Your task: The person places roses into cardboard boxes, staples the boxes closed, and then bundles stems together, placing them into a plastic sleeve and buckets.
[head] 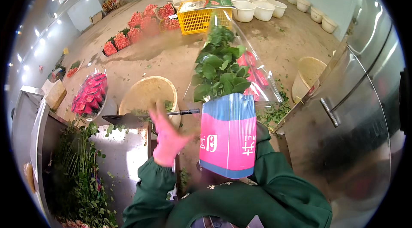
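My left hand [168, 134], in a pink glove, is raised with its fingers apart and holds nothing; its edges are blurred. To its right is a bouquet of leafy green stems [222, 67] in a clear plastic sleeve [268, 94]. A pink and blue corrugated wrap [228, 150] bearing writing covers its lower part. Pink pieces [254, 75] show through the plastic. My right hand is out of view; the right green sleeve [273, 163] leads behind the wrap. Left of my left hand, cut leafy stems [83, 170] lie on a metal worktable [127, 154].
A large tub [148, 89] stands ahead, with a dark bar [190, 111] across its front. Wrapped bouquets [90, 96] fill a bucket at left. A yellow crate [196, 23], bunched flowers [122, 41] and white tubs [264, 10] are farther off. A metal door [354, 125] stands at right.
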A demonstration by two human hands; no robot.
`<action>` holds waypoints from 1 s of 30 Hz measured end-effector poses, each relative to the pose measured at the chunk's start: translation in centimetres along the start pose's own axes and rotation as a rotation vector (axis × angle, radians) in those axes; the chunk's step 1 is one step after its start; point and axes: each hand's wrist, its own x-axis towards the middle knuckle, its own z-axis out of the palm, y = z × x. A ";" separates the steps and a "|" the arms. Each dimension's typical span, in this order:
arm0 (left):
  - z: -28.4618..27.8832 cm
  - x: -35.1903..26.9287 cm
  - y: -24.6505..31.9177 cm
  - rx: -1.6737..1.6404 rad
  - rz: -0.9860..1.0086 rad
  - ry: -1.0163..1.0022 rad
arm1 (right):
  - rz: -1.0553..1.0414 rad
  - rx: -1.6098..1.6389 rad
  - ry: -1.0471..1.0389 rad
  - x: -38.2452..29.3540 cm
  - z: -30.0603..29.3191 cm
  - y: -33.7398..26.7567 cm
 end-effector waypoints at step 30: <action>50.6 22.0 -25.0 -0.356 -0.785 -0.910 | 0.378 -0.827 0.151 35.8 -14.3 13.8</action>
